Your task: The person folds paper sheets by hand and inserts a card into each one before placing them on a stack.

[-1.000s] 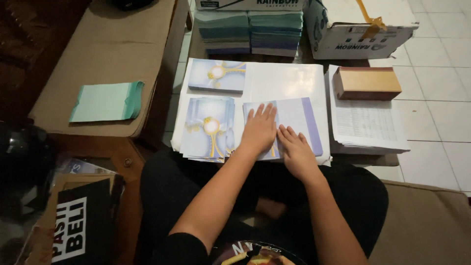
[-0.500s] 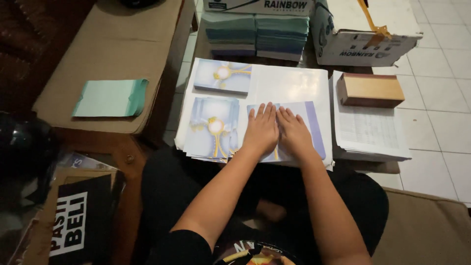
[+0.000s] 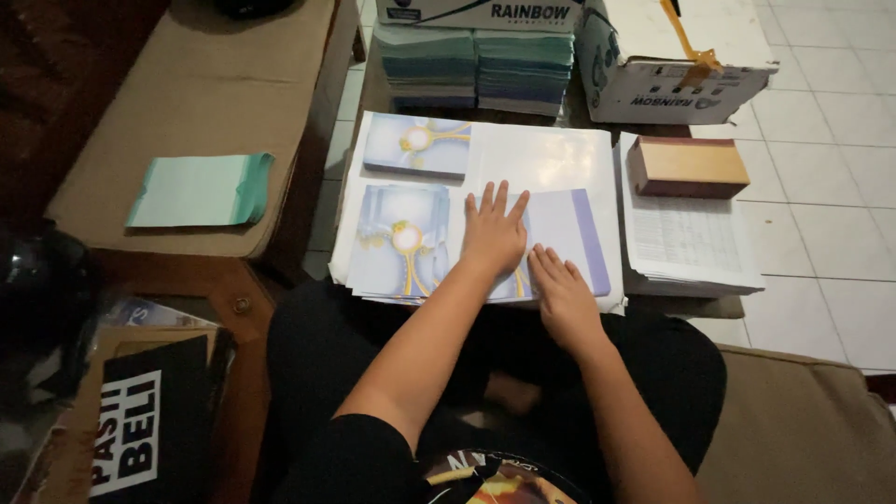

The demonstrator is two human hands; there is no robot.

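My left hand (image 3: 495,233) lies flat, fingers spread, on a folded pale-blue printed card (image 3: 551,245) with a gold design. My right hand (image 3: 562,291) rests flat at that card's near edge, just right of the left hand. Both press on the card, which tops a pile of similar cards (image 3: 403,241) lying on a large white sheet (image 3: 546,159). Another stack of the same blue cards (image 3: 416,145) sits farther back on the sheet.
Teal paper stacks (image 3: 478,67) and two white cartons (image 3: 653,86) stand at the back. A brown box (image 3: 688,166) rests on printed sheets (image 3: 691,238) to the right. A cardboard surface (image 3: 201,103) with green envelopes (image 3: 201,189) lies left. White tiled floor (image 3: 821,187) on the right.
Both hands have slid over the card: the left hand has moved a little forward with fingers spread, and the right hand has drawn back toward the near edge.
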